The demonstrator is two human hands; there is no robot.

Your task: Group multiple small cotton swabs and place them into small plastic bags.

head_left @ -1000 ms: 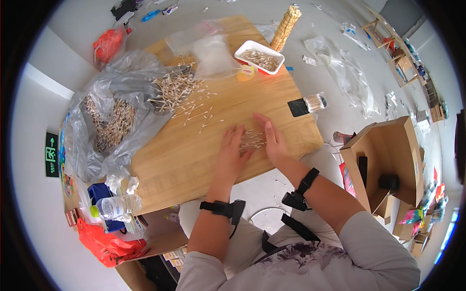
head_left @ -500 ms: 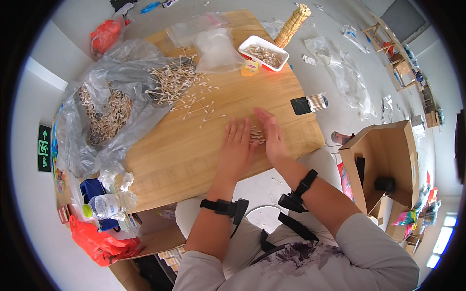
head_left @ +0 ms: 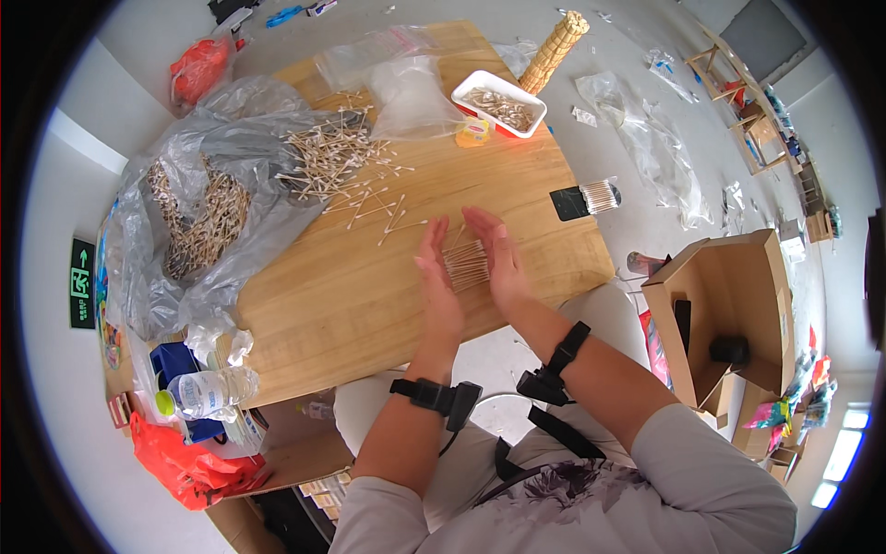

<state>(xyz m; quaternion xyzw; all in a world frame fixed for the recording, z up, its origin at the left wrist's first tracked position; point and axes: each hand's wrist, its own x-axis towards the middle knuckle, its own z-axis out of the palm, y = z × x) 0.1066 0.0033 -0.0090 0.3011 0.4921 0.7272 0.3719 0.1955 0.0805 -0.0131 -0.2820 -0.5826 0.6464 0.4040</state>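
Observation:
A small row of cotton swabs (head_left: pixel 467 266) lies side by side on the wooden table (head_left: pixel 323 305), close to its near edge. My left hand (head_left: pixel 437 272) stands on edge along the left ends of the row, fingers stretched out. Facing it, my right hand (head_left: pixel 501 266) is at the right ends, its fingers also straight and the palm turned inward. The swabs lie between the two palms; whether both palms touch the tips is hard to make out. Farther left, a loose heap of cotton swabs (head_left: pixel 334 152) spills from a grey plastic bag (head_left: pixel 268 235).
A white tray (head_left: pixel 459 92) of swabs stands at the far edge, beside a yellow packet (head_left: pixel 472 132) and clear bags (head_left: pixel 411 97). A black card with swabs (head_left: pixel 600 196) lies at the right edge. A water bottle (head_left: pixel 208 392) is at left, a cardboard box (head_left: pixel 715 249) at right.
My left hand has turned from palm-down over the swabs to upright at their left side. My right hand has shifted slightly left, and the row between them now shows more fully.

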